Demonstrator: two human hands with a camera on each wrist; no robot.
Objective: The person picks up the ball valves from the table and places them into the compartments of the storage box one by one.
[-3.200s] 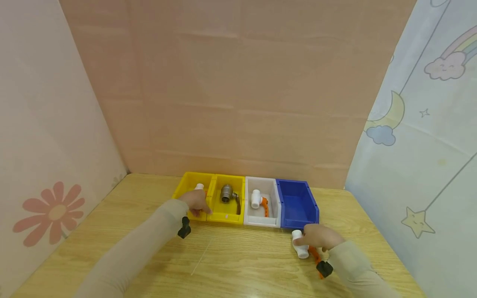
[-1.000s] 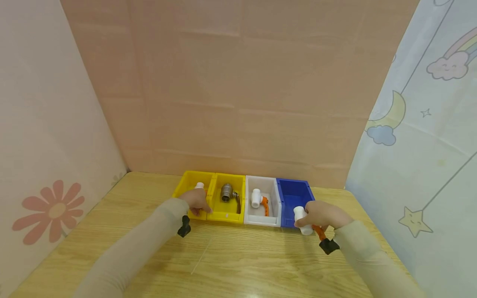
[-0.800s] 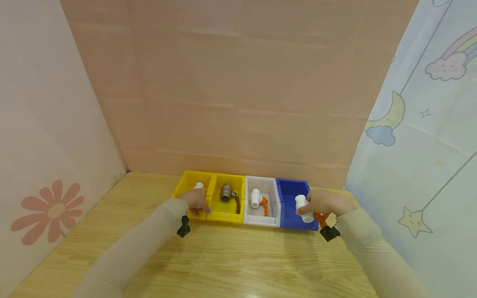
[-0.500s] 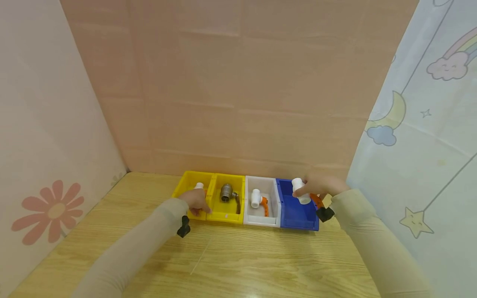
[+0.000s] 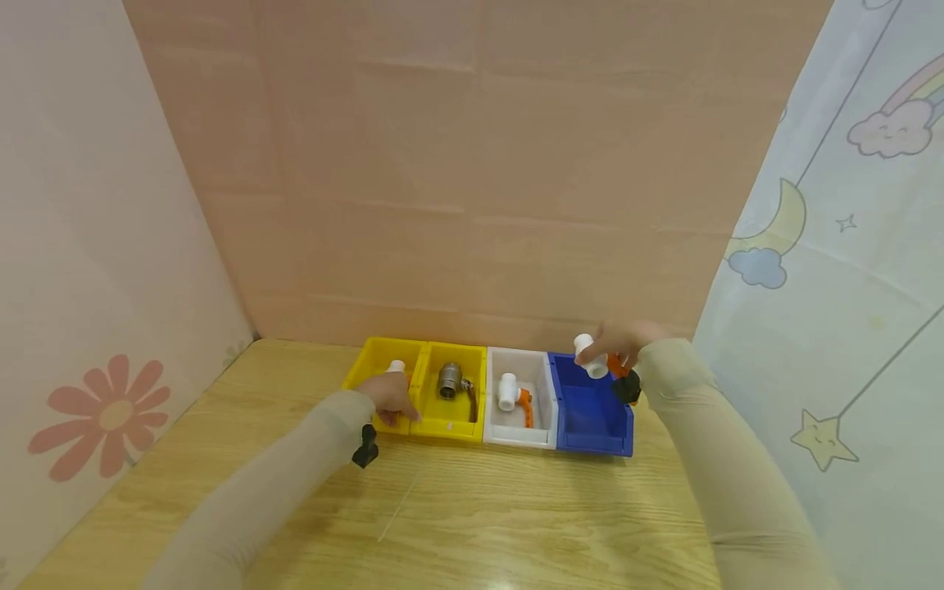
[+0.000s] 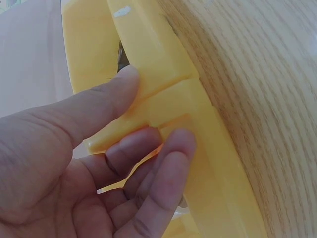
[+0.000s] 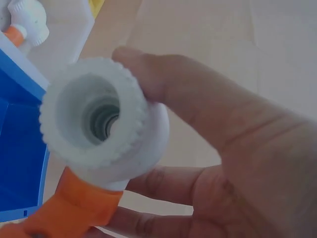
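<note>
My right hand (image 5: 624,339) holds a white plastic ball valve (image 5: 593,364) with an orange lever handle (image 7: 84,198) above the back of the blue bin (image 5: 593,438). In the right wrist view, thumb and fingers grip the valve's body and handle, its round open end toward the camera. My left hand (image 5: 389,395) rests at the left yellow bin (image 5: 360,369), thumb (image 6: 126,87) at the wall between the yellow bins, fingers loosely bent inside. A white valve (image 5: 397,366) in that bin is partly hidden by this hand.
A metal ball valve (image 5: 449,381) lies in the second yellow bin (image 5: 446,432). Another white valve with an orange handle (image 5: 507,392) is in the white bin (image 5: 519,437). All the bins stand in a row on the wooden table (image 5: 457,508), before a pinkish backdrop (image 5: 472,180).
My right hand has lifted the white ball valve from the table in front of the blue bin and carried it back over that bin. My left hand has stayed in place.
</note>
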